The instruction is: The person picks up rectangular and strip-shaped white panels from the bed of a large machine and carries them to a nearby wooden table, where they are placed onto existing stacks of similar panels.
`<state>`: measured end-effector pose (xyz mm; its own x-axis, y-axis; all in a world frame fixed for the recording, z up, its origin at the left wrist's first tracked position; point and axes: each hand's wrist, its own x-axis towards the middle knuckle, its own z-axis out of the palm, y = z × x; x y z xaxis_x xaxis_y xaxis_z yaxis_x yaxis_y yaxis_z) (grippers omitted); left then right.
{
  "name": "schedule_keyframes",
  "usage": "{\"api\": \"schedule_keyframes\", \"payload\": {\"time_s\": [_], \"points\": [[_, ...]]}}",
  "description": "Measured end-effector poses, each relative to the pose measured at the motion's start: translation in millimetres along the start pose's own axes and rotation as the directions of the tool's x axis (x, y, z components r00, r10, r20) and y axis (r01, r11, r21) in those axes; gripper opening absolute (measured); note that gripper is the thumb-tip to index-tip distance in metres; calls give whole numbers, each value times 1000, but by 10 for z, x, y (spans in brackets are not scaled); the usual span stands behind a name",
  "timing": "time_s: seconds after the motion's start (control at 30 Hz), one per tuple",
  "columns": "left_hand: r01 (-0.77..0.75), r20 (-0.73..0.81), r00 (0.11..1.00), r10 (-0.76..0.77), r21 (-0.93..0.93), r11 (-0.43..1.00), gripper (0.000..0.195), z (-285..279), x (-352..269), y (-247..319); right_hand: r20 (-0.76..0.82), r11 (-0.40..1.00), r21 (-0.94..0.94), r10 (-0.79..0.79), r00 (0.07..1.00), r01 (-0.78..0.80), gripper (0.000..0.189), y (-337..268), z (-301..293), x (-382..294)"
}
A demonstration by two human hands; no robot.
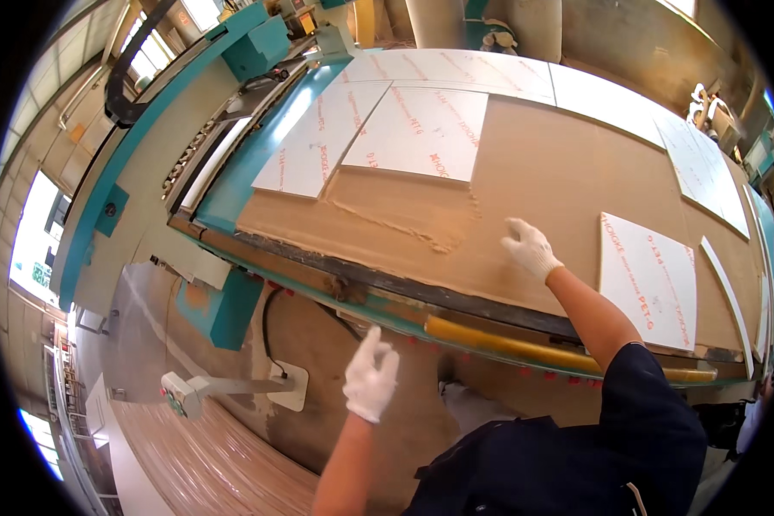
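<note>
My right hand [530, 248], in a white knit glove, is over the brown board surface [555, 174] of a machine bed, with nothing in its grasp; contact with the surface cannot be judged. My left hand [371, 380], gloved alike, hovers over the floor in front of the bed, fingers partly bent and holding nothing. Right of my right hand lies a white film-covered panel [648, 284] with red print. Farther off are a large white panel [419, 132] and a narrower panel [322, 138] beside it. A ridge of sawdust [393, 229] crosses the board near them.
A teal and cream machine gantry [129, 174] spans the left end. Along the bed's front edge runs a yellow tube [555, 351]. A control box on an arm [184, 393] stands at lower left, near a film-wrapped stack [213, 458]. White strips [725, 303] lie at right.
</note>
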<state>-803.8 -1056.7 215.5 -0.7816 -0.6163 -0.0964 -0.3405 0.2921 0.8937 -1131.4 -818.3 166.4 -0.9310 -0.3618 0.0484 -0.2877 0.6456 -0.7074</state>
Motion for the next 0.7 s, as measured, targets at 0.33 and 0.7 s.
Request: {"api": "schedule_keyframes", "payload": {"time_s": [0.33, 0.7], "points": [[-168, 181, 973, 147, 108, 980, 62, -226, 3163, -9, -60, 953, -189, 229, 972, -236, 54, -714, 477, 1268], [-231, 192, 973, 129, 785, 575, 73, 586, 5436, 347, -220, 865, -366, 278, 935, -343, 54, -615, 785, 1663]]}}
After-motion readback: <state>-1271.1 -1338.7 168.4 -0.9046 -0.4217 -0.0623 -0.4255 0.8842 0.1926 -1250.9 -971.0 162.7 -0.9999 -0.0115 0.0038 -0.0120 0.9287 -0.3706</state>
